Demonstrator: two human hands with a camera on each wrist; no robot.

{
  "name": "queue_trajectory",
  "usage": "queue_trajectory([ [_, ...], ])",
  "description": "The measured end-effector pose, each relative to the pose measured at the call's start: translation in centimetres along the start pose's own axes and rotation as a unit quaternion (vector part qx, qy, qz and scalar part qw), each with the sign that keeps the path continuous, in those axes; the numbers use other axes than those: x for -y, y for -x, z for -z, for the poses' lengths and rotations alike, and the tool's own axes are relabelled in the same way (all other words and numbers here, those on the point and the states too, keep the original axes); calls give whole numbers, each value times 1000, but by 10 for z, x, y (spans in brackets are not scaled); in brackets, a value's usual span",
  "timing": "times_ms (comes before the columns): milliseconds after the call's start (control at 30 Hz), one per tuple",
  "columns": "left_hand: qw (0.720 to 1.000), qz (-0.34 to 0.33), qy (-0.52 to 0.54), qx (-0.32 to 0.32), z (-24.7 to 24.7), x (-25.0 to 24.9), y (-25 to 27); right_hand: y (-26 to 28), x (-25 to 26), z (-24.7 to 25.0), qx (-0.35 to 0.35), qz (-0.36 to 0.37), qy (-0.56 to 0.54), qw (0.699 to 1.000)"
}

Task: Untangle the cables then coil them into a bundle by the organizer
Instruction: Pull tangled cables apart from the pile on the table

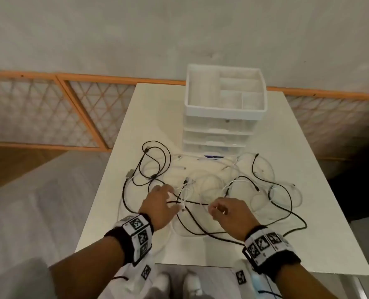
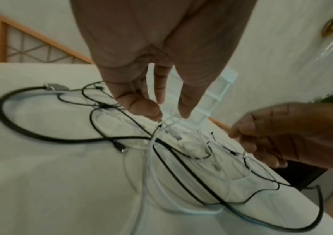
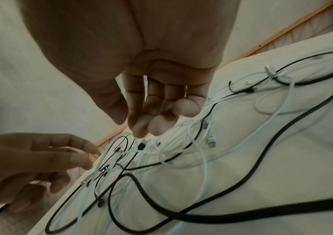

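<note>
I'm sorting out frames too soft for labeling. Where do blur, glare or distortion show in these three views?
Head view: wide-angle bend in the table edges, mild softness, white cables fading into the white top. Left wrist view: the thick black cable streaks with blur. Right wrist view: dim, the right hand shadowed, table strongly curved.

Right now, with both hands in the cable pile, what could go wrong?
Black and white cables cross many times, so pulling one strand may tighten the knots. The left hand and right hand are working near the table front edge, where loops could slide off. Cable ends lie against the organizer, and a tug might snag there.
</note>
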State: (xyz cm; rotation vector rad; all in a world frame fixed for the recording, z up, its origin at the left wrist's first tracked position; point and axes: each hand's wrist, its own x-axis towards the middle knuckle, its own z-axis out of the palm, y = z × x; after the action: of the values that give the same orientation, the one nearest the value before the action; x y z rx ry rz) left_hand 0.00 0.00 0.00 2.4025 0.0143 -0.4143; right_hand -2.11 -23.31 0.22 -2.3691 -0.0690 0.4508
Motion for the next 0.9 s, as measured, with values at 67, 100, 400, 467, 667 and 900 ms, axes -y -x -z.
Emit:
queue_trajectory([
  [67, 998, 40, -41, 40, -9, -5, -8, -12, 3, -10, -18, -4, 7, 1000],
  [100, 995, 50, -60, 54, -14, -5, -12, -19, 4, -15, -22, -4, -1, 1000],
  [400, 994, -90, -40, 54, 25, -60, -13, -51, 33, -4, -36, 72, 29, 996],
  [467, 990, -138, -36, -3, 50, -80, -15, -56, 39, 19, -74, 49, -7, 996],
  [667, 990, -115, 21, -75, 79, -94, -19, -44, 86, 120, -168, 98, -133, 972],
  [900, 987, 19, 159, -12, 47, -67, -19, -12, 101, 205, -344, 167, -302, 873],
])
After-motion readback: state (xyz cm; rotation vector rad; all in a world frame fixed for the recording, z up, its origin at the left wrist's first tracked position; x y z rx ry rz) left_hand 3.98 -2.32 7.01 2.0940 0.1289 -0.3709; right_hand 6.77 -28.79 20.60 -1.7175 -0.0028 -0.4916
